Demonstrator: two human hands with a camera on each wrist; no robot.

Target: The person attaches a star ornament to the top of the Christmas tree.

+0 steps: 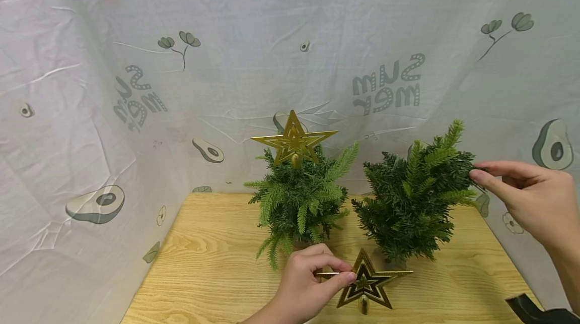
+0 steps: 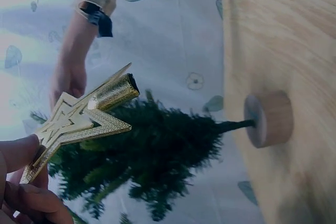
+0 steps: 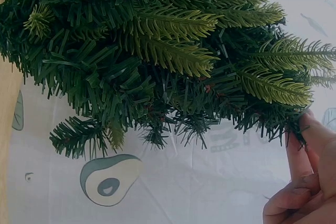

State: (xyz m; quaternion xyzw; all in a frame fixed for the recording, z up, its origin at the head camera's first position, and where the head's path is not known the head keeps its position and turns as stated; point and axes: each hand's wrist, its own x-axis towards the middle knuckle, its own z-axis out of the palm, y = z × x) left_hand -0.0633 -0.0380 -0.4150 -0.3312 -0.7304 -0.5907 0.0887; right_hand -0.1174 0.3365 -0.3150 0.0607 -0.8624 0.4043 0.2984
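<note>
My left hand [image 1: 312, 281] pinches one point of a gold star tree topper [image 1: 382, 279] between thumb and fingers, in front of the right-hand small Christmas tree [image 1: 408, 208]. In the left wrist view the topper's hollow socket [image 2: 118, 92] shows below the star. On the right, my right hand [image 1: 534, 193] pinches a branch tip at the upper right side of that tree. The right wrist view shows thumb and finger on the dark green sprig [image 3: 295, 129]. This tree stands on a round wooden base [image 2: 275, 119].
A second small Christmas tree [image 1: 299, 203] stands to the left, with another gold star [image 1: 293, 140] on its top. Both trees are on a wood-grain table [image 1: 204, 263]. A white curtain [image 1: 254, 62] with avocado prints hangs behind and at the sides. A black strap [image 1: 539, 311] shows at lower right.
</note>
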